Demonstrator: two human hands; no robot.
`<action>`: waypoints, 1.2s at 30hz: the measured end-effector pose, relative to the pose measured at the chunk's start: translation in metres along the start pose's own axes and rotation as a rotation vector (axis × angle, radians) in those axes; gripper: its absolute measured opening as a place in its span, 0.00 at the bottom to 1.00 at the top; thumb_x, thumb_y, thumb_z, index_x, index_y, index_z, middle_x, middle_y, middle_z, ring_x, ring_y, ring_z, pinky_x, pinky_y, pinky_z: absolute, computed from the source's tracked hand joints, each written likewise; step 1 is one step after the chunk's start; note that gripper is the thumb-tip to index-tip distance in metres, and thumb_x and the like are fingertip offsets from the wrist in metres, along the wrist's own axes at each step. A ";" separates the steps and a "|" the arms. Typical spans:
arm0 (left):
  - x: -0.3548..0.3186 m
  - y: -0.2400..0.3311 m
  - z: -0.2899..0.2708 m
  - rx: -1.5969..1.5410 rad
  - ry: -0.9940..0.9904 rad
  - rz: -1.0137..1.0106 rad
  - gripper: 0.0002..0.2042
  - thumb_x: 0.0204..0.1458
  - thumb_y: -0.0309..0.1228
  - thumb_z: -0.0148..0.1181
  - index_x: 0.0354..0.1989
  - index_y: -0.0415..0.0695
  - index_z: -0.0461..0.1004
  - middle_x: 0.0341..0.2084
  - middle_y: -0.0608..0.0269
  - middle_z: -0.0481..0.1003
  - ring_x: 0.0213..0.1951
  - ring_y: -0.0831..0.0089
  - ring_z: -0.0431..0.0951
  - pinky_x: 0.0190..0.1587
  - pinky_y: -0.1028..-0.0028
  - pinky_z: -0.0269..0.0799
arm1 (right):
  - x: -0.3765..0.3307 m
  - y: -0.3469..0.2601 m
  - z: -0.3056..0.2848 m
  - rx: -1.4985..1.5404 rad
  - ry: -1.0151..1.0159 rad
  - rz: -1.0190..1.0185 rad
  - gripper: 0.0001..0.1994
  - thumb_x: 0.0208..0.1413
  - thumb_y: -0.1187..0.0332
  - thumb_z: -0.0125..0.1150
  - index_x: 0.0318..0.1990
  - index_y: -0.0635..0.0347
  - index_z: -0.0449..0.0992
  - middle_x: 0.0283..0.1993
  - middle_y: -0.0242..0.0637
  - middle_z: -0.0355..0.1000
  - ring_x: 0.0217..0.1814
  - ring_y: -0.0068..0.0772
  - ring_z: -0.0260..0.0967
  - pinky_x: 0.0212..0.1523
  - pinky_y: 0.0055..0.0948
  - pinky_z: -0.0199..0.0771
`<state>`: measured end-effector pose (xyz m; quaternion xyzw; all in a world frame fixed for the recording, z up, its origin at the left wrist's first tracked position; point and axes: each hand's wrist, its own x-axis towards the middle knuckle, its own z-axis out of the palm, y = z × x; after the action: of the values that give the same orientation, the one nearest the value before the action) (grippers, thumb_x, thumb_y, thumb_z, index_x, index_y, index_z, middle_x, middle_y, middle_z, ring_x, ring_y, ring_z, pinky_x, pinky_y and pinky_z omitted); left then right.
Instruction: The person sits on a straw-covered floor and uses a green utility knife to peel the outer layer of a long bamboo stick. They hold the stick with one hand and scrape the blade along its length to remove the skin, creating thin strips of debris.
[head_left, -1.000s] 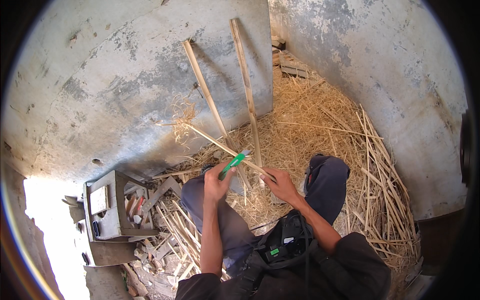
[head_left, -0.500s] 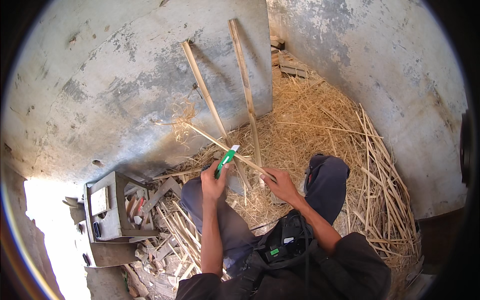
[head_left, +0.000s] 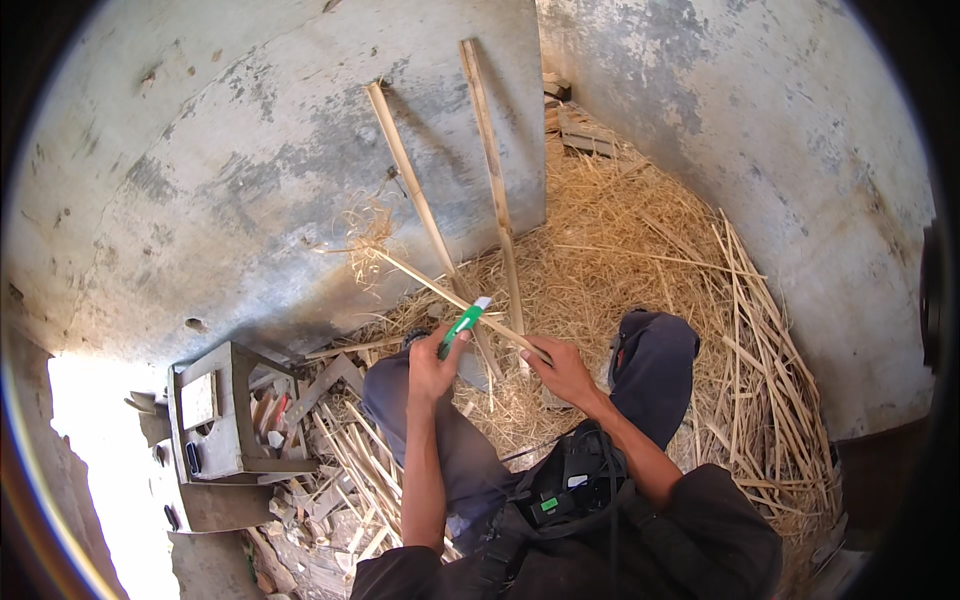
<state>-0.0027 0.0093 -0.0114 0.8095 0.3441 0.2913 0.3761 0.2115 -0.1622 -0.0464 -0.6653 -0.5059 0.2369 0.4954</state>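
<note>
My left hand (head_left: 430, 366) grips a green-handled knife (head_left: 464, 324), its tip resting against a thin pale wooden strip (head_left: 440, 288). My right hand (head_left: 562, 368) holds the near end of that strip, which slants up to the left and ends in a tuft of curled shavings (head_left: 368, 240). Both hands sit above my knees in grey trousers. Two longer strips (head_left: 492, 190) lean against the concrete wall behind.
A thick layer of straw-like shavings (head_left: 640, 250) covers the floor to the right. Loose split sticks (head_left: 770, 340) lie along the right wall and more (head_left: 350, 480) by my left leg. A grey concrete block (head_left: 215, 420) holding small tools stands at left.
My left hand with the knife has slid a little up and to the right along the strip. My right hand has stayed in place.
</note>
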 end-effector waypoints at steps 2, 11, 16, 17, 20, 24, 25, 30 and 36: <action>-0.002 0.001 0.002 0.025 -0.038 0.046 0.13 0.70 0.39 0.69 0.45 0.40 0.87 0.20 0.49 0.75 0.22 0.56 0.75 0.31 0.59 0.70 | 0.000 0.003 0.001 -0.002 0.004 -0.013 0.18 0.72 0.62 0.69 0.61 0.65 0.85 0.36 0.53 0.79 0.38 0.52 0.77 0.42 0.47 0.75; 0.002 0.003 -0.001 -0.014 0.117 0.013 0.14 0.69 0.38 0.70 0.41 0.36 0.83 0.19 0.48 0.72 0.21 0.57 0.73 0.29 0.60 0.69 | 0.001 -0.003 -0.001 -0.006 -0.017 0.021 0.18 0.71 0.62 0.70 0.60 0.66 0.85 0.37 0.54 0.80 0.39 0.53 0.78 0.43 0.47 0.76; -0.003 0.001 0.003 0.037 0.024 0.090 0.13 0.69 0.38 0.70 0.42 0.37 0.85 0.18 0.53 0.71 0.20 0.62 0.70 0.29 0.63 0.68 | 0.001 -0.003 0.000 0.002 -0.020 0.021 0.18 0.71 0.61 0.70 0.60 0.66 0.85 0.36 0.53 0.80 0.39 0.52 0.78 0.43 0.47 0.76; -0.003 -0.002 0.003 0.041 0.051 0.059 0.13 0.69 0.38 0.70 0.43 0.38 0.85 0.18 0.54 0.71 0.20 0.63 0.70 0.29 0.63 0.68 | 0.001 -0.005 -0.001 0.008 -0.024 0.026 0.18 0.71 0.61 0.70 0.60 0.66 0.85 0.36 0.53 0.80 0.39 0.52 0.78 0.43 0.47 0.75; 0.003 0.003 -0.003 0.038 0.172 -0.003 0.13 0.68 0.39 0.71 0.44 0.40 0.87 0.18 0.53 0.72 0.21 0.59 0.70 0.30 0.62 0.70 | 0.000 -0.006 -0.002 0.011 -0.021 0.048 0.18 0.71 0.62 0.70 0.60 0.66 0.85 0.37 0.52 0.80 0.38 0.51 0.78 0.43 0.47 0.75; 0.000 0.001 -0.001 -0.014 0.016 0.057 0.13 0.67 0.38 0.72 0.42 0.39 0.86 0.18 0.51 0.72 0.20 0.57 0.69 0.28 0.61 0.68 | -0.001 0.001 0.001 0.013 0.006 0.007 0.18 0.71 0.63 0.70 0.61 0.66 0.85 0.39 0.52 0.80 0.39 0.52 0.78 0.43 0.47 0.76; -0.001 -0.001 0.001 -0.004 -0.059 0.074 0.13 0.67 0.38 0.71 0.42 0.39 0.86 0.18 0.51 0.72 0.20 0.58 0.69 0.28 0.61 0.68 | 0.000 0.000 0.000 0.011 -0.001 0.014 0.18 0.71 0.64 0.70 0.61 0.66 0.85 0.39 0.51 0.80 0.39 0.52 0.78 0.43 0.46 0.76; -0.002 0.002 0.001 0.037 0.056 0.101 0.13 0.68 0.38 0.71 0.41 0.39 0.85 0.17 0.50 0.71 0.20 0.59 0.69 0.28 0.60 0.67 | 0.001 -0.007 -0.003 0.017 0.000 0.048 0.17 0.71 0.64 0.70 0.61 0.66 0.85 0.40 0.52 0.81 0.40 0.51 0.80 0.44 0.45 0.77; 0.000 -0.002 -0.003 0.020 0.030 -0.020 0.15 0.69 0.39 0.70 0.41 0.37 0.85 0.18 0.54 0.71 0.22 0.67 0.72 0.30 0.62 0.68 | 0.002 -0.008 -0.007 0.012 0.089 0.035 0.16 0.72 0.65 0.69 0.60 0.65 0.85 0.40 0.52 0.82 0.40 0.50 0.82 0.45 0.44 0.79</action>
<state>-0.0053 0.0116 -0.0109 0.8053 0.3607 0.2963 0.3656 0.2148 -0.1636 -0.0364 -0.6810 -0.4702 0.2188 0.5171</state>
